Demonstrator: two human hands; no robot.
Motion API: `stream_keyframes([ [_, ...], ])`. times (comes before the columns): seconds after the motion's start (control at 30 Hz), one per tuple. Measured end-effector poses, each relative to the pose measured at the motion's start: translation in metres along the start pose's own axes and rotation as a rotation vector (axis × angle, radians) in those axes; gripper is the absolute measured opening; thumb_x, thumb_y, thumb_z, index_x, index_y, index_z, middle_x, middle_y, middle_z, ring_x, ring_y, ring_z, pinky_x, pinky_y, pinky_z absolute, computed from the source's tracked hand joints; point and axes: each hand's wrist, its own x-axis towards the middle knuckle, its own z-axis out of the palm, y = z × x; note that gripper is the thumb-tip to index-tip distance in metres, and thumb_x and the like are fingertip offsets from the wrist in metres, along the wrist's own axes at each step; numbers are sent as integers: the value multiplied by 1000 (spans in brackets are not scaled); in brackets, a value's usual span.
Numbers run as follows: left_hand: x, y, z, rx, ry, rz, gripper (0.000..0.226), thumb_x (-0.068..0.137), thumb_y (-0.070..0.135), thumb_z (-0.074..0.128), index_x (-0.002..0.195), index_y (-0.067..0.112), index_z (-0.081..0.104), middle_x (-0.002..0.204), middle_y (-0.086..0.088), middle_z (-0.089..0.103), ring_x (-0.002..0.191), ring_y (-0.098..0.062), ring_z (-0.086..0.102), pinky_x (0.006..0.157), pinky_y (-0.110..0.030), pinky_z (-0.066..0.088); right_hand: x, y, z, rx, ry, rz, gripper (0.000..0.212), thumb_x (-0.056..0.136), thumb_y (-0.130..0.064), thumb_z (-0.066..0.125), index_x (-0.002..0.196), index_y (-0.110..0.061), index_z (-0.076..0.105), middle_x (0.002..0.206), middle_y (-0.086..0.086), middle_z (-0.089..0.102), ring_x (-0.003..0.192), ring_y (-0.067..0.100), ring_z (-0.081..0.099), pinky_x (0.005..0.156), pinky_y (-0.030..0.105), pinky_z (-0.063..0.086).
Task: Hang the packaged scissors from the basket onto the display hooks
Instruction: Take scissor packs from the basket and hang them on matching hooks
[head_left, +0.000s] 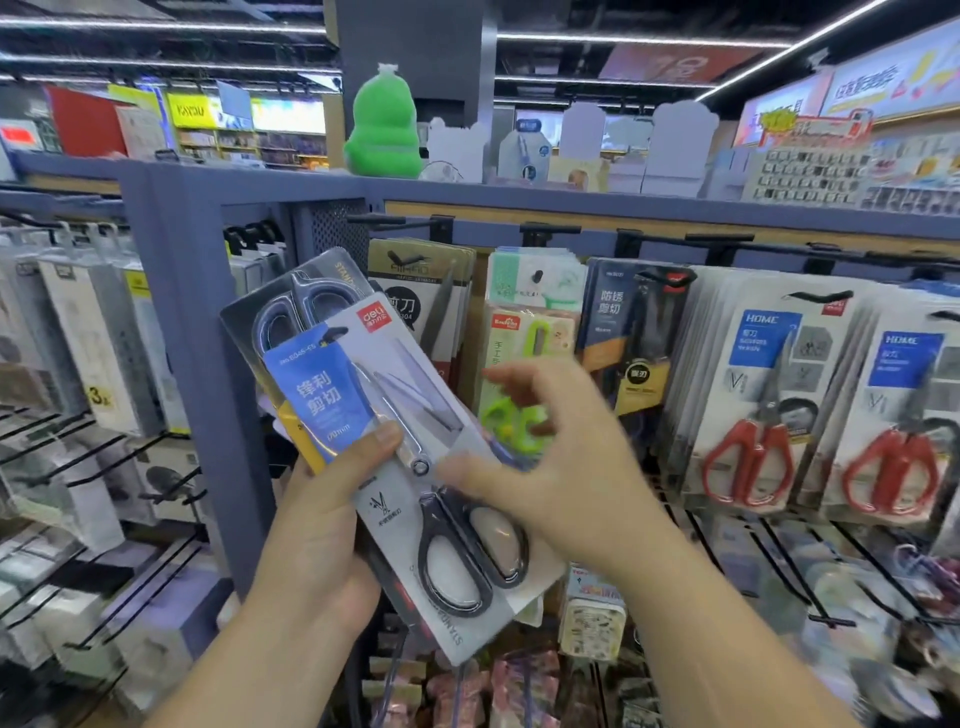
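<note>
My left hand (317, 525) grips a small stack of packaged scissors in front of the display. The front pack (410, 457) is white with a blue label and black-handled scissors; a darker pack (301, 301) sticks out behind it at the upper left. My right hand (561, 473) hovers at the front pack's right edge, fingers spread and blurred, holding nothing. Black display hooks (550, 228) run along the rail above. Hanging packs include green scissors (519, 415) and red-handled scissors (748, 457). No basket is in view.
A blue-grey upright post (202, 364) divides this bay from the left bay of hanging boxed goods (88, 353). A green plush toy (384, 130) and white card displays stand on the top shelf. Lower hooks (810, 582) with small items jut out at the bottom right.
</note>
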Motion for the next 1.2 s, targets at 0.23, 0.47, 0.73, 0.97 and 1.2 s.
stream_keyframes([
  [0.23,0,-11,7,-26,-10,-29,79,63,26,93,138,19,68,131,-18,73,119,-45,70,101,-72,51,-18,2,0,17,-142,35,80,64,-49,97,135,-43,60,120,-19,51,119,-2,52,99,17,45],
  [0.47,-12,-25,19,-38,6,-109,68,70,28,80,136,16,67,120,-12,78,105,-34,78,78,-50,65,-44,7,1,361,73,237,55,77,-15,91,122,-32,62,108,-26,74,97,-7,71,79,10,52],
  [0.73,-32,-34,25,31,-39,-55,64,65,21,77,127,14,67,109,-10,81,99,-29,79,71,-41,64,-69,17,-8,586,302,288,46,82,-13,86,117,-22,58,101,-9,77,91,8,73,74,19,55],
  [0.97,-54,-61,56,106,-55,-41,52,61,26,82,109,21,63,100,-4,80,91,-25,80,76,-43,61,-102,39,-64,765,345,342,46,82,-12,81,122,-16,60,112,8,77,99,22,74,79,32,59],
  [1.2,-97,-117,119,123,-42,-8,64,62,26,81,124,15,67,109,-6,81,94,-27,79,77,-44,60,-161,99,-161,738,336,388,46,87,-14,78,130,-23,64,120,10,76,103,27,75,79,38,59],
])
